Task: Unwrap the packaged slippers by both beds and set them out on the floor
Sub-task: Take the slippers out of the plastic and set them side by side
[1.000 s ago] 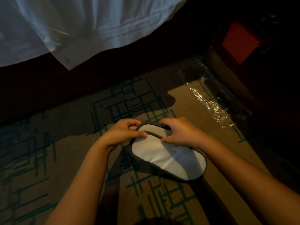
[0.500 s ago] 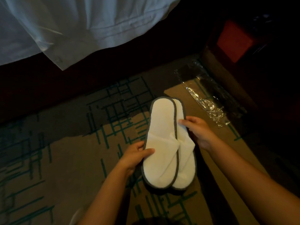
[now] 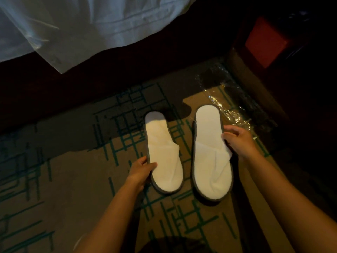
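Two white slippers with grey edging are side by side over the patterned carpet, heels toward the bed. My left hand (image 3: 141,170) grips the left slipper (image 3: 164,154) at its outer edge, thumb on the toe cover. My right hand (image 3: 238,141) holds the right slipper (image 3: 209,152) at its right edge, fingers curled round the strap. The empty clear plastic wrapper (image 3: 228,105) lies crumpled on the carpet just beyond the right slipper. Whether the slippers touch the floor I cannot tell.
A white bed sheet (image 3: 87,24) hangs over the dark bed base along the top. A dark piece of furniture with a red panel (image 3: 264,42) stands at the upper right. Brown carpet with green lines (image 3: 54,179) stretches to the left.
The stacked pair has been separated: my left hand carried one slipper left, my right hand took the other right. Both now lie apart, lower over the carpet.
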Tool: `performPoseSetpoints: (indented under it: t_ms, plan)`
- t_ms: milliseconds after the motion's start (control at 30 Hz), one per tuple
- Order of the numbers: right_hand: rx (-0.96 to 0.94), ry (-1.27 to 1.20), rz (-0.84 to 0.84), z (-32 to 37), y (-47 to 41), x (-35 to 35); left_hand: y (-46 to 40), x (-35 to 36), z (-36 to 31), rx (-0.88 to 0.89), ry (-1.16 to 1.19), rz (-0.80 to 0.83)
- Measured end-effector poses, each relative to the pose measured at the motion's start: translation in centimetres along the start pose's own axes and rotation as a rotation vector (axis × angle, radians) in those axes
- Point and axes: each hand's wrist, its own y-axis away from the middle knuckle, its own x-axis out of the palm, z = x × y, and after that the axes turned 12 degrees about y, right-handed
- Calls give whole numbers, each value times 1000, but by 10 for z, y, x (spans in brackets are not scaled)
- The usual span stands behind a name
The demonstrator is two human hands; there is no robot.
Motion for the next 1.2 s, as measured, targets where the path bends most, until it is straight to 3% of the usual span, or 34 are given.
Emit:
performPoseSetpoints:
  t_ms: [100,233,367,433,633,800,1033,1200]
  plan:
    - [-82,52,37,1,-10,-2,7,7,8,241,-343,-127]
    - [-406,763,-79,-9,-13,10,28,0,25,544,-650,-292]
    - [-637,1271,132,-41,20,27,31,-16,56,699,-1015,-64]
    - [-688,1409,180,-69,41,31,29,-18,67,751,-1135,21]
    - [-637,1385,194,-110,59,29,19,-10,75,775,-1224,79]
    - [-721,1337,233,-92,45,30,18,-3,70,797,-1248,36]
    - [-714,1345,340,-64,30,25,24,12,71,795,-1102,-30]
    - [-673,1345,370,-69,38,16,33,24,83,834,-1175,-34]
